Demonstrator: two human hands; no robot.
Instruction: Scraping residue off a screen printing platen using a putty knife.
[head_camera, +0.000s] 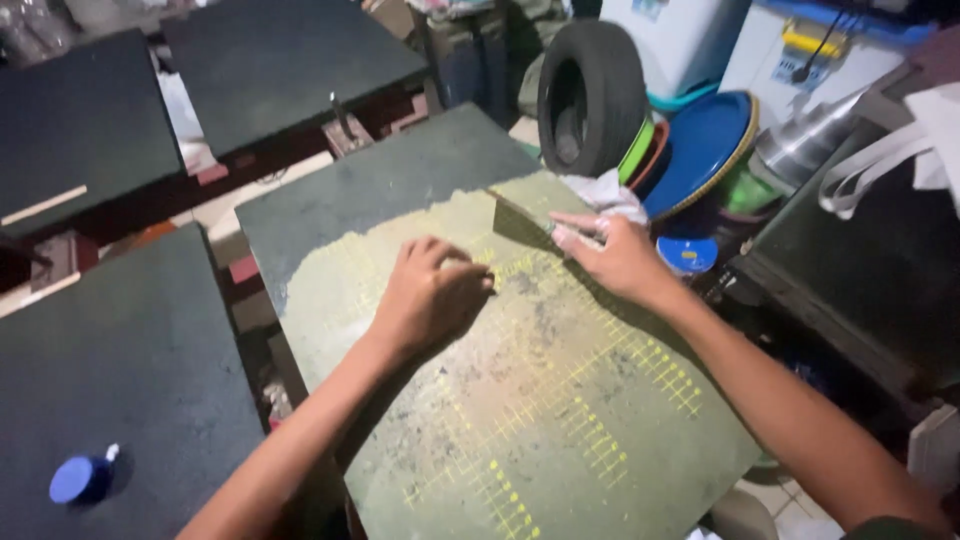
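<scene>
Pressing down with curled fingers, the left hand (432, 297) rests on a thin yellowish film (520, 370) with a printed grid that covers most of the tilted dark worktop (330, 200); whether it holds anything, I cannot tell. The right hand (612, 258) pinches the film's lifted far corner (520, 215) between narrow fingers. A sharp pull could tear the worn sheet or leave patches stuck. Close by on the right crowd a white rag (610, 192), a tyre (590, 95), stacked coloured plates (700, 150) and a small blue tub (687, 255), hemming in the right arm; a blue-capped bottle (82, 478) sits well apart on another board.
</scene>
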